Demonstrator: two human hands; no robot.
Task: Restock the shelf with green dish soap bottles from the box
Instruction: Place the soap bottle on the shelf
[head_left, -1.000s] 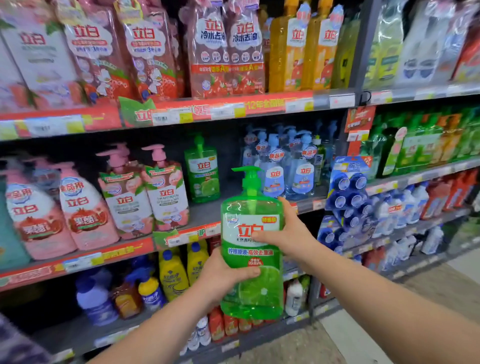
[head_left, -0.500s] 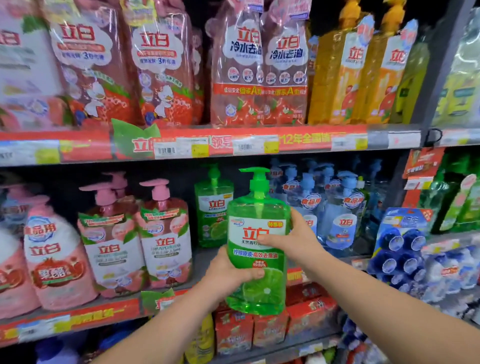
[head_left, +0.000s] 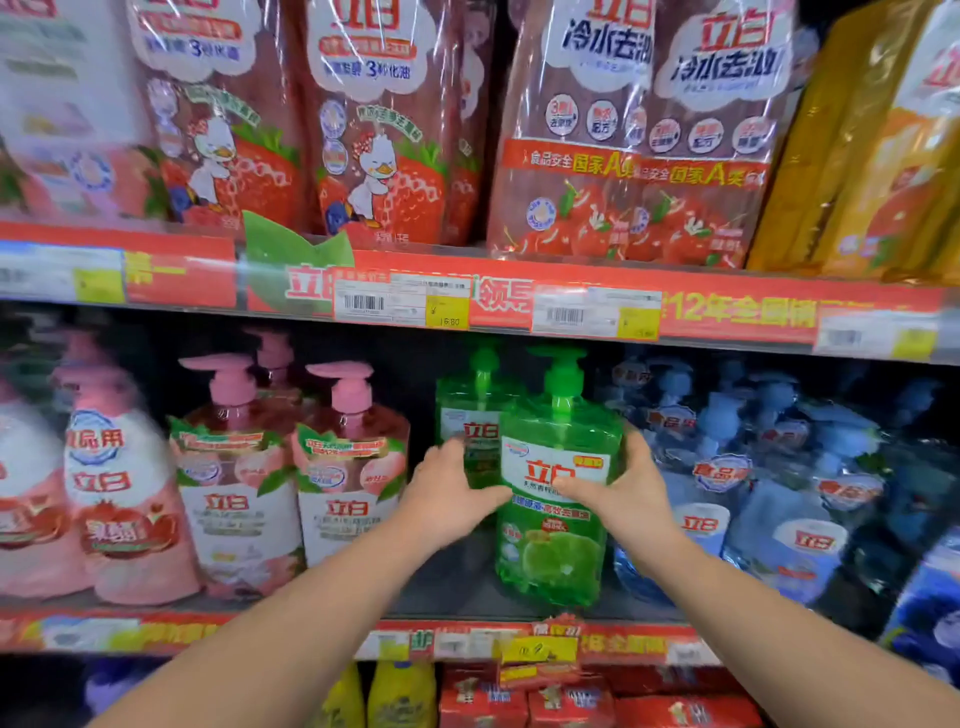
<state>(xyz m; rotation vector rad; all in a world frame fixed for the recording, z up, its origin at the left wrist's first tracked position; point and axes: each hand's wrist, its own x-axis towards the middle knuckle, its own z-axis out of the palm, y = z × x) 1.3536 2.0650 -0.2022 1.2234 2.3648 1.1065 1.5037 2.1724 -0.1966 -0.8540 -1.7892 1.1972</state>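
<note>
Moved onto the shelf (head_left: 447, 587), the green bottle (head_left: 558, 551) stands clasped between left hand (head_left: 452, 491) and right hand (head_left: 631, 491).

Green bottle (head_left: 556, 499), white label; pink bottles (head_left: 291, 467) beside.

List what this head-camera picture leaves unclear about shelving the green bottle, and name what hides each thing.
All in the head view.
Whether the front green bottle stands on the shelf: blur smears its base.
Lower half of the rear green bottle: behind the left hand and front green bottle.
The box: outside the frame.
</note>
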